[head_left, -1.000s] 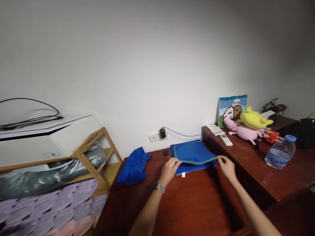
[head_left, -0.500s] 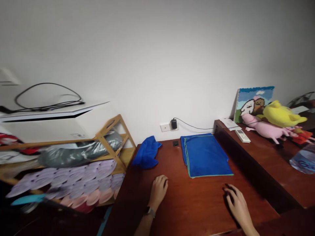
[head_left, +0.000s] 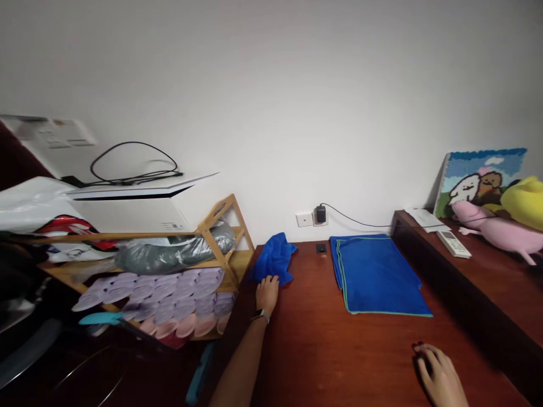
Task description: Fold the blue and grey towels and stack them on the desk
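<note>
My left hand [head_left: 267, 294], with a watch [head_left: 261, 314] on its wrist, reaches to the near edge of a crumpled blue cloth [head_left: 275, 255]. Its fingertips overlap that edge, fingers slightly bent and not closed round the fabric. A second blue cloth [head_left: 377, 274], folded flat with green edging, lies on the brown desk [head_left: 335, 350] between the two hands, further back. Nearer the front right, my right hand [head_left: 441, 376] rests on the desk with loosely bent fingers, holding nothing; its lower part is cut off by the frame.
To the left stands a wooden rack [head_left: 231, 226] with lilac and pink slippers [head_left: 169, 299] and a white box [head_left: 131, 213] on top. A raised ledge [head_left: 487, 240] at right bears a white remote [head_left: 453, 243] and a pink plush toy [head_left: 496, 226]. A plug [head_left: 321, 213] sits in the wall.
My left hand has moved forward from bare desk to the crumpled cloth. My right hand stays on the desk, lower in the picture. The view has turned left.
</note>
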`<state>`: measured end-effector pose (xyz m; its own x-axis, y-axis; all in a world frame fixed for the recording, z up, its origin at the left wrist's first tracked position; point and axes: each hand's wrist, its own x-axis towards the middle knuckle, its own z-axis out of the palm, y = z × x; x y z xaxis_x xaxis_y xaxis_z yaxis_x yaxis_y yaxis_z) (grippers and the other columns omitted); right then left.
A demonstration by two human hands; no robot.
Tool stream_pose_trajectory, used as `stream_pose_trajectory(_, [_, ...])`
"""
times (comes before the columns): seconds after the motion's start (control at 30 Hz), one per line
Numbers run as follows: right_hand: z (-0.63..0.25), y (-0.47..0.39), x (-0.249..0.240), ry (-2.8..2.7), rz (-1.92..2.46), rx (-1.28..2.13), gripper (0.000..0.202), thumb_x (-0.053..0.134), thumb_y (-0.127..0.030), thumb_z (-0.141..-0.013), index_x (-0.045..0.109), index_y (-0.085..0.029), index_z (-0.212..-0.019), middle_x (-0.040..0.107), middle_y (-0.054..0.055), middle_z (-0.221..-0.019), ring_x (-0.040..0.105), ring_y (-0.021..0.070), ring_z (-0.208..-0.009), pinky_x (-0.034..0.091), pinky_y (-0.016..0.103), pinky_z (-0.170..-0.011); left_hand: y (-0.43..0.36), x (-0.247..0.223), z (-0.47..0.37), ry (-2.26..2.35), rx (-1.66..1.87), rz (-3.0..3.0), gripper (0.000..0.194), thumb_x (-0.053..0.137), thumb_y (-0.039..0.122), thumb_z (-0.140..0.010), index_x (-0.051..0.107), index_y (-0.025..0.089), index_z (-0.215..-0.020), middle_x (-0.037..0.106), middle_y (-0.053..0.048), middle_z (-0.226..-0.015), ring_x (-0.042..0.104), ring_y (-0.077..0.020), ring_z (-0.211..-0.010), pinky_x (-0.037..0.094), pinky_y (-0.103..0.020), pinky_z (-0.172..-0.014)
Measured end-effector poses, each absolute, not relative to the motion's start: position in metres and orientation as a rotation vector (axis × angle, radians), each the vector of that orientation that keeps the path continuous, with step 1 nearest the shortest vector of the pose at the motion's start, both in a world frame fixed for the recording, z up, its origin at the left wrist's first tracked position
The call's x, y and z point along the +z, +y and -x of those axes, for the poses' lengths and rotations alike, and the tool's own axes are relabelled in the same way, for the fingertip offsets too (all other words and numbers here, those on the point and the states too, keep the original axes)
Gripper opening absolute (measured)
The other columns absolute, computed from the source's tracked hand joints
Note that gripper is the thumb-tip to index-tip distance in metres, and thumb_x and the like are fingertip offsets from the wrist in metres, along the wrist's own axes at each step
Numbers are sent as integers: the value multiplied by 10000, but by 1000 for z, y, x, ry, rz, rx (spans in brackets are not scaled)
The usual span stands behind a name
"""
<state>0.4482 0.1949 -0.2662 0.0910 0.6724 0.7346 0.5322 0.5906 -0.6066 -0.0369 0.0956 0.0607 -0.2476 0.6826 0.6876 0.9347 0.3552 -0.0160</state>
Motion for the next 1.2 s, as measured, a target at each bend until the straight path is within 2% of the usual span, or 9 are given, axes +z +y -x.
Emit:
stream_pose_trajectory(0.13, [-448,193,-262,-1554,1039,176,526,429,-609,-990,745,-190,-1031,733,140,-1127,699,301,-1019,550,473,-943,96,77,39,-2063,-724,1334,388,425,321,-1044,729,169,-1232,723,-151,-1222,681,-265,-1090,515,-371,-973])
stream_pose_trajectory(0.2, [-448,191,-258,-1545,1045,204,519,419,-600,-993,742,-195,-1023,733,141,-1128,699,302,-1019,551,475,-942,95,96,44,-2094,-794,1316,431,405,374,-1047,748,148,-1179,740,-157,-1195,697,-270,-1082,529,-361,-947])
stream_pose_trajectory(0.3, [-449,188,-253,-1539,1051,219,502,412,-583,-993,740,-203,-1020,734,138,-1116,698,298,-1013,557,471,-938,93,130,52,-2159,-826,1367,448,478,467,-1005,786,143,-965,782,-120,-967,726,-272,-970,546,-336,-837])
stream_pose_trajectory(0.4, [-449,188,-251,-1534,1045,206,506,433,-597,-973,745,-201,-1015,734,137,-1096,703,297,-1002,565,465,-928,90,159,55,-2238,-774,1522,443,634,537,-909,752,149,-731,740,-49,-708,709,-222,-751,525,-289,-686])
stream_pose_trajectory(0.53, [-448,189,-250,-1535,1034,219,499,450,-600,-955,745,-199,-999,740,132,-1084,707,302,-993,568,481,-928,88,191,53,-2337,-592,1727,405,743,510,-888,701,143,-722,689,13,-651,648,-141,-622,525,-270,-630])
stream_pose_trajectory(0.73, [-446,186,-247,-1516,1064,304,473,429,-579,-954,732,-219,-1004,742,144,-1119,691,316,-1048,545,505,-989,94,233,40,-2400,-244,1697,264,713,381,-972,698,131,-887,724,-10,-866,702,-155,-803,601,-330,-770])
stream_pose_trajectory(0.9, [-446,184,-245,-1517,1074,365,477,429,-591,-942,724,-228,-1036,736,146,-1137,673,323,-1078,522,510,-1013,88,249,18,-2349,-67,1464,278,725,408,-960,715,139,-1027,743,-58,-1031,717,-203,-956,596,-412,-894])
stream_pose_trajectory(1.07, [-446,184,-244,-1528,1078,400,493,415,-588,-946,720,-214,-1042,731,147,-1152,664,321,-1101,501,503,-1041,80,263,-13,-2208,-140,1267,272,630,343,-993,756,114,-1069,759,-153,-1130,709,-275,-1098,545,-451,-976])
stream_pose_trajectory(1.2, [-445,183,-243,-1528,1087,405,483,412,-584,-947,714,-218,-1040,732,141,-1151,662,313,-1099,496,490,-1039,83,289,-33,-2095,-318,1205,351,504,286,-1001,795,99,-1059,764,-242,-1101,717,-340,-1112,531,-391,-914])
